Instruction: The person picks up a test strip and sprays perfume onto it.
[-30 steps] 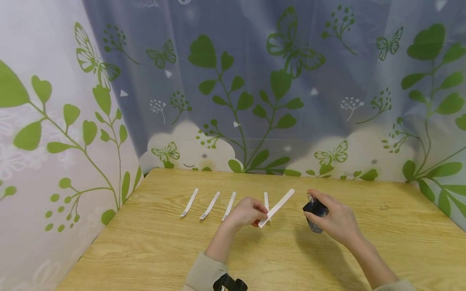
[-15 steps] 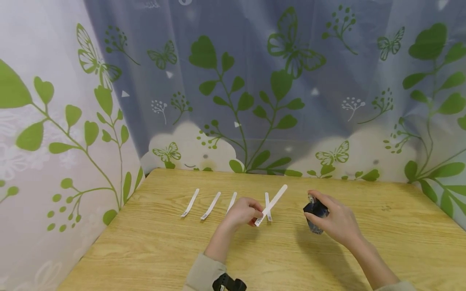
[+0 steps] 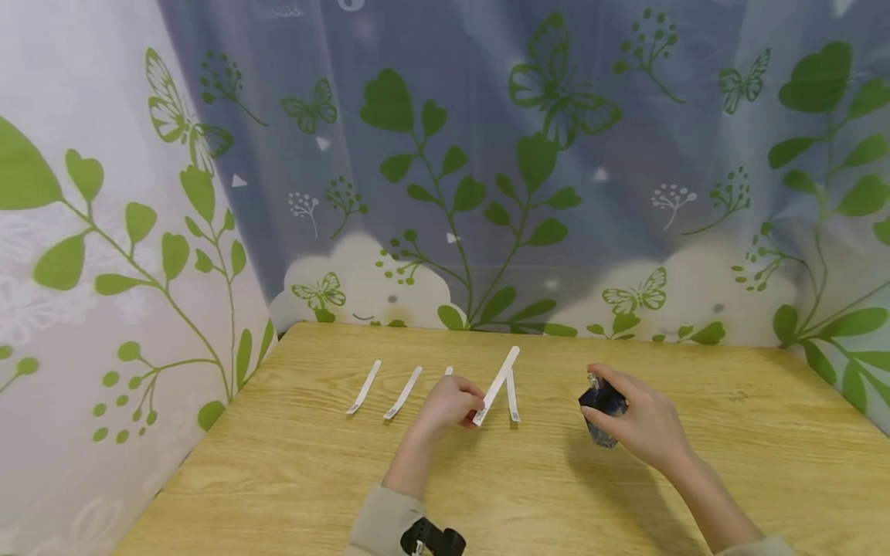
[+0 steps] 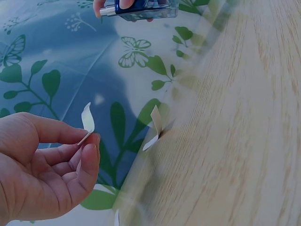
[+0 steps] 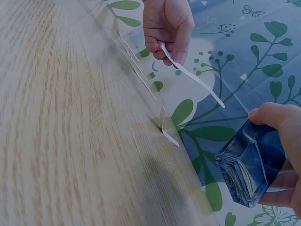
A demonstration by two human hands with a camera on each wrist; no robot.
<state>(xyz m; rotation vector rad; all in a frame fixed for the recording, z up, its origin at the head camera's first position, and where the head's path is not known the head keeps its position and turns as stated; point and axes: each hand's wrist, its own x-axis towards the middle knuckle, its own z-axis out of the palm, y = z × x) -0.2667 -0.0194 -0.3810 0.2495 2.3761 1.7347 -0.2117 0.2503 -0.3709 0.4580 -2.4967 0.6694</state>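
My left hand [image 3: 447, 407] pinches a white paper scent strip [image 3: 497, 384] near its printed end, above the table. In the left wrist view, this strip [image 4: 87, 117] shows edge-on between thumb and index finger. My right hand [image 3: 647, 421] grips a dark blue glass perfume bottle [image 3: 599, 431] off the table, its index finger at the sprayer top. The bottle [image 5: 249, 165] looks tilted in the right wrist view. Between the hands, a bent paper strip [image 3: 513, 399] rests on the table, partly behind the held one.
More white strips lie in a row on the wooden table [image 3: 313, 479]: one at far left [image 3: 364, 388], one beside it [image 3: 402, 394], and a third [image 3: 448, 371] mostly hidden by my left hand. A curtain [image 3: 445, 170] with leaves and butterflies hangs behind the table.
My left hand has moved left with its strip, uncovering more of the bent strip and covering more of the third one. The right hand and bottle have stayed nearly still.
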